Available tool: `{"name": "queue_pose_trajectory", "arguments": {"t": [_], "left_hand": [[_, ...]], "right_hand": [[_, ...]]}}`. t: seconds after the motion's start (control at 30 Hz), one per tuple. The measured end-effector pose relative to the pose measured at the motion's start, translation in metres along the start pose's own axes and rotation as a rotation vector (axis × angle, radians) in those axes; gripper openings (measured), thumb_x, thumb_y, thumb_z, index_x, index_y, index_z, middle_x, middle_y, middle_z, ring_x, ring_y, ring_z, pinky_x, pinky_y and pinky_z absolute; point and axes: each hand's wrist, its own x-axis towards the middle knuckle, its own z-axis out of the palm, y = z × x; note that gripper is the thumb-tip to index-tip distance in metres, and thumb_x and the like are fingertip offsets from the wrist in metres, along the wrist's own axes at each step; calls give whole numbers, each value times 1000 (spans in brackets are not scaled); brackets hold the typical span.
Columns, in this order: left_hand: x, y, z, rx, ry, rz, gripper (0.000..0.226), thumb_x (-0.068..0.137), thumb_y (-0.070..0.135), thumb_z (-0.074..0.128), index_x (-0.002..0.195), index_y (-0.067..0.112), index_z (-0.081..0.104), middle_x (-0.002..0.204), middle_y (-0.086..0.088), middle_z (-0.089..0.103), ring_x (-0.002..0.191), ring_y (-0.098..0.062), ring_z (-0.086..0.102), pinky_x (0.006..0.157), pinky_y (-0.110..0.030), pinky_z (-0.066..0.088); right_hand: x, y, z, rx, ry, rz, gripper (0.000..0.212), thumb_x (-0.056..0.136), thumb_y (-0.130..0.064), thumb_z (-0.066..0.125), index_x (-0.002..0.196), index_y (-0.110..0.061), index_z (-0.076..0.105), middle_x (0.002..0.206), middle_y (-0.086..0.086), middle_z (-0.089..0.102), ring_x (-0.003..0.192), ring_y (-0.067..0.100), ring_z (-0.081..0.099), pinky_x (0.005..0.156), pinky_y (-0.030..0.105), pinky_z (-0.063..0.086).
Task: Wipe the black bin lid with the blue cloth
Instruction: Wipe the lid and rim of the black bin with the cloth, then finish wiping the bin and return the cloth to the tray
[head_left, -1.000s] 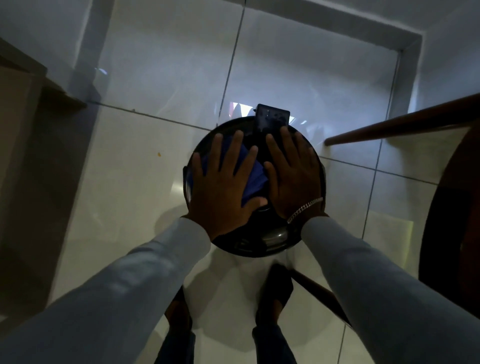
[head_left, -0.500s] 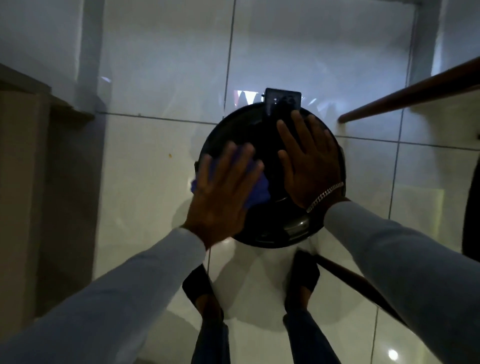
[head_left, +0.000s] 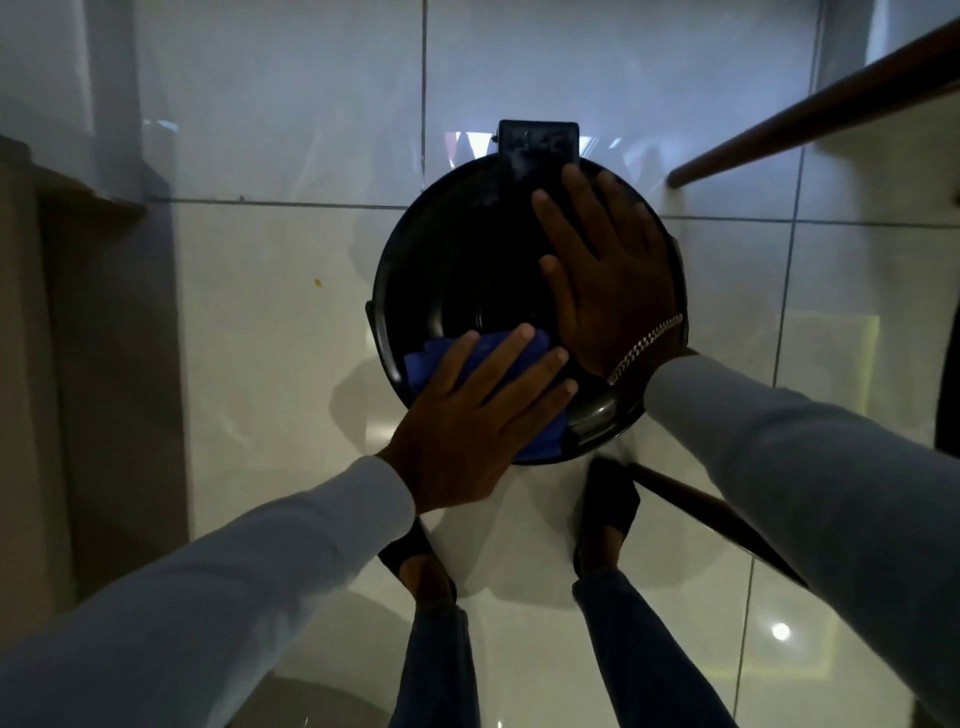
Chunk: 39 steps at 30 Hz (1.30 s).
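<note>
The round black bin lid (head_left: 457, 260) lies below me on the white tiled floor, with a black hinge block (head_left: 537, 143) at its far edge. My left hand (head_left: 478, 421) presses flat on the blue cloth (head_left: 431, 358) at the lid's near left rim; the cloth shows beside and under my fingers. My right hand (head_left: 608, 275) rests flat, fingers spread, on the lid's right half and holds nothing. A chain bracelet circles my right wrist.
My two feet (head_left: 605, 525) stand just behind the bin. A brown wooden rail (head_left: 810, 109) crosses the upper right, and another wooden bar (head_left: 711, 514) slants at lower right. A brown cabinet side (head_left: 31, 364) fills the left edge.
My left hand has slid the blue cloth from the lid's far middle down to its near left rim. My right hand has stayed flat on the lid's right side.
</note>
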Motion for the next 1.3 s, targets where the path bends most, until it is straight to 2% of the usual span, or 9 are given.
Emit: {"name": "queue_pose_trajectory", "arguments": {"t": [0.17, 0.3, 0.47, 0.6, 0.73, 0.87, 1.0, 1.13, 1.3], "left_hand": [[0, 1, -24, -201, -42, -171, 91, 85, 71, 36, 152, 15, 12, 162, -11, 13, 150, -35, 6, 117, -64, 8], [8, -5, -56, -405, 46, -736, 59, 93, 31, 47, 144, 5, 32, 153, -21, 34, 143, -41, 26, 115, -58, 25], [12, 14, -70, -475, -20, -932, 35, 87, 8, 56, 121, 4, 54, 119, -20, 56, 111, -38, 52, 91, -46, 45], [10, 18, -80, -855, -57, -1078, 22, 84, 4, 61, 105, 0, 61, 105, -20, 62, 96, -34, 59, 75, -29, 47], [5, 28, -113, -1156, -31, -943, 17, 87, 5, 62, 86, 22, 62, 80, 5, 61, 71, -6, 56, 55, -2, 43], [13, 46, -175, -1629, 98, -879, 21, 79, 11, 71, 93, 25, 63, 93, -3, 70, 89, -25, 68, 77, -40, 57], [53, 93, -237, -1794, 248, -853, 20, 76, 18, 72, 95, 24, 70, 95, -2, 78, 91, -26, 73, 73, -45, 61], [123, 160, -282, -1762, 313, -803, 22, 84, 4, 68, 92, 24, 71, 94, -6, 78, 89, -24, 73, 75, -38, 62], [171, 210, -289, -1499, 238, -778, 18, 86, 13, 60, 100, 23, 64, 96, -1, 71, 88, -10, 67, 77, -26, 58]], "right_hand": [[1, -4, -10, 34, -47, -10, 51, 100, -37, 35, 148, -23, 29, 159, 10, 26, 148, 33, 20, 117, 55, 21], [-5, -20, -26, 151, -47, 187, 46, 101, -30, 37, 146, -23, 34, 160, 6, 25, 149, 29, 13, 120, 59, 7], [-85, -81, -40, 490, 260, 757, 44, 89, -28, 62, 125, -6, 50, 125, 17, 55, 116, 31, 50, 95, 30, 35], [-127, -112, -33, 1037, 121, 1273, 49, 85, -22, 70, 124, -6, 45, 100, 5, 55, 98, 28, 55, 82, 35, 46], [-133, -100, -53, 1655, -41, 1411, 39, 87, -15, 62, 126, -15, 54, 124, 11, 60, 111, 32, 58, 78, 39, 51], [-144, -82, -133, 2039, -53, 1173, 59, 72, -25, 65, 129, -11, 56, 130, 16, 62, 115, 36, 60, 97, 52, 51], [-160, -37, -238, 1878, 177, 846, 45, 66, -15, 67, 110, -13, 61, 105, 10, 73, 92, 26, 72, 75, 44, 61], [-180, 23, -312, 1291, 460, 864, 44, 73, -15, 72, 114, -14, 56, 117, 11, 65, 103, 29, 66, 84, 45, 58], [-162, 107, -304, 683, 258, 871, 37, 92, -19, 60, 126, -9, 50, 126, 17, 58, 111, 30, 55, 98, 50, 47]]}}
